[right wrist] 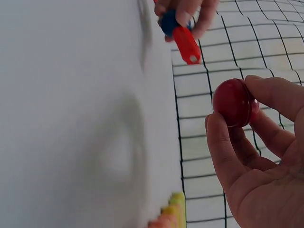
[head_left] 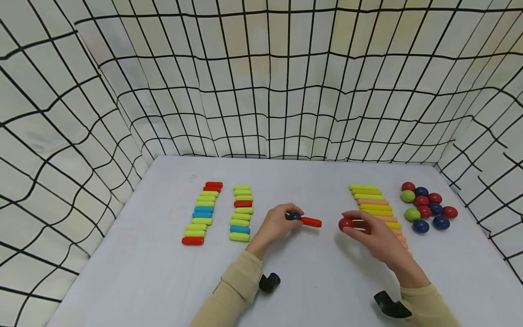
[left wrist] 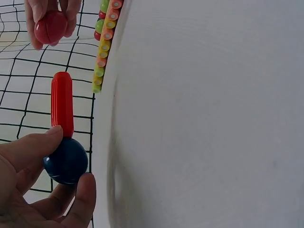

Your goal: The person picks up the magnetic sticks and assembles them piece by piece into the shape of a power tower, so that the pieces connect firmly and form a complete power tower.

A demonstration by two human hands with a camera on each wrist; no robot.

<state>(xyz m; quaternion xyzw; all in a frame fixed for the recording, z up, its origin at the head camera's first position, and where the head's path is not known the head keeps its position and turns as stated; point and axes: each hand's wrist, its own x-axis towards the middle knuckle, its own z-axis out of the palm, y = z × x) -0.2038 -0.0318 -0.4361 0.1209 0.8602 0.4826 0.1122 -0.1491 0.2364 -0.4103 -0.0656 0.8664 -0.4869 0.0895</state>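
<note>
The left hand (head_left: pixel 279 222) grips a blue ball (left wrist: pixel 66 162), red stick (left wrist: pixel 62 102) pointing toward the red ball (right wrist: pixel 232 103) the right hand (head_left: pixel 379 234) pinches.

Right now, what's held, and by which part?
Left hand: ribbed red stick joined to a glossy blue ball, held by the ball. Right hand: glossy red ball, pinched by its sides.

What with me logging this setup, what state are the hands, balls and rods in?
Left hand: pinching blue ball
Blue ball: held, against red rod
Red rod: far end free
Right hand: holding red ball
Red ball: held, apart from red rod
Short rods: lying in two columns
Longer rods: lying in one column, partly hidden
Loose balls: resting in a cluster
</note>
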